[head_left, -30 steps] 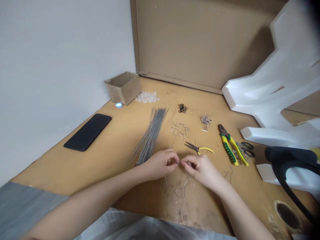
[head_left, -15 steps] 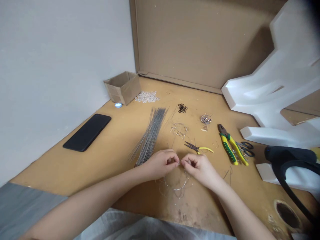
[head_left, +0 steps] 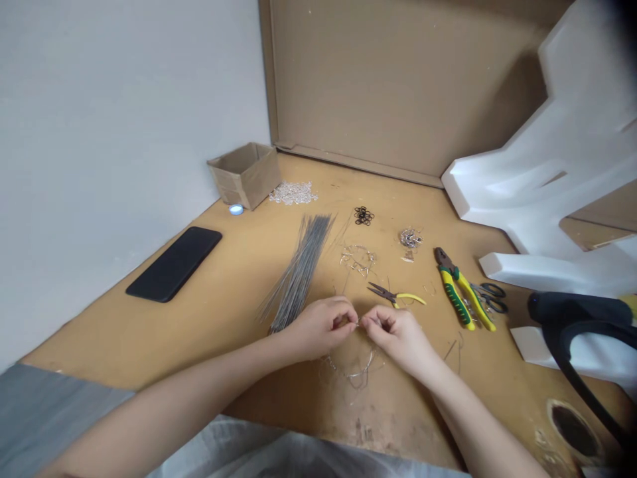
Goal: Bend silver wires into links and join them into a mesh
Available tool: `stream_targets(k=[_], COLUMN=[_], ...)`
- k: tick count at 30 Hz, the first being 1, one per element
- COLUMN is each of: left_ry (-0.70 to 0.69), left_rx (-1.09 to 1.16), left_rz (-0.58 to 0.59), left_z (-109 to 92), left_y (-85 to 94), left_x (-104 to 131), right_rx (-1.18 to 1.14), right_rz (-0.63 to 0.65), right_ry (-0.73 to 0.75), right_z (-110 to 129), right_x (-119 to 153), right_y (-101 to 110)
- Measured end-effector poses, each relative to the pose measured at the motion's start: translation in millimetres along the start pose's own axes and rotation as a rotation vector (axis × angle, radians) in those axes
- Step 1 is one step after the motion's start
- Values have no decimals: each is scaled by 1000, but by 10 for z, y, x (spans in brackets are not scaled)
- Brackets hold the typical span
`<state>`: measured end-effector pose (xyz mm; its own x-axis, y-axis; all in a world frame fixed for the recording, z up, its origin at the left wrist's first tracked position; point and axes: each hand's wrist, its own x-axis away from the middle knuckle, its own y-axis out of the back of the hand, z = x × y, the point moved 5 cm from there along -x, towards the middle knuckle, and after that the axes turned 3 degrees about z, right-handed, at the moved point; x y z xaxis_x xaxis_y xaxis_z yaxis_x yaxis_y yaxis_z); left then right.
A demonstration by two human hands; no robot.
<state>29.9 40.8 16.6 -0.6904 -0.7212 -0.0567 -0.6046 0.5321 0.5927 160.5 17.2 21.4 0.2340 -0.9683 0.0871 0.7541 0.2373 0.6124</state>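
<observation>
My left hand (head_left: 323,325) and my right hand (head_left: 398,335) meet near the table's front, thumbs and fingertips pinched close together. Between them they hold a thin silver wire ring (head_left: 369,362), whose curve hangs below the fingers with fine loose ends sticking out. The exact spot gripped is too small to make out. Just left of my left hand lies a bundle of straight grey wires (head_left: 304,265). Small yellow-handled pliers (head_left: 384,292) rest right beyond my right hand. Further back lies another silver wire ring (head_left: 357,257) with bent pieces on it.
Black rings (head_left: 363,216), a coiled wire heap (head_left: 411,238) and clear small pieces (head_left: 293,192) lie farther back. Green-yellow pliers (head_left: 455,289) and scissors (head_left: 492,297) are at right. A phone (head_left: 174,264), a cardboard box (head_left: 253,182) and white foam (head_left: 497,186) stand around.
The hanging wire ring has shifted and tilted slightly beneath my fingers. Both hands keep nearly the same place and the same pinch.
</observation>
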Motion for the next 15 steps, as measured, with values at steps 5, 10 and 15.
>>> stream_targets(k=[5, 10, 15], left_ry=[-30, -30, -5], left_rx=[31, 104, 136], left_rz=[-32, -64, -97], left_z=[-9, 4, 7], left_y=[-4, -8, 8], left_x=[6, -4, -13], right_rx=[-12, 8, 73], right_rz=[-32, -57, -85], right_ry=[-13, 1, 44], right_z=[-8, 6, 76], right_x=[8, 13, 35], right_y=[-10, -10, 10])
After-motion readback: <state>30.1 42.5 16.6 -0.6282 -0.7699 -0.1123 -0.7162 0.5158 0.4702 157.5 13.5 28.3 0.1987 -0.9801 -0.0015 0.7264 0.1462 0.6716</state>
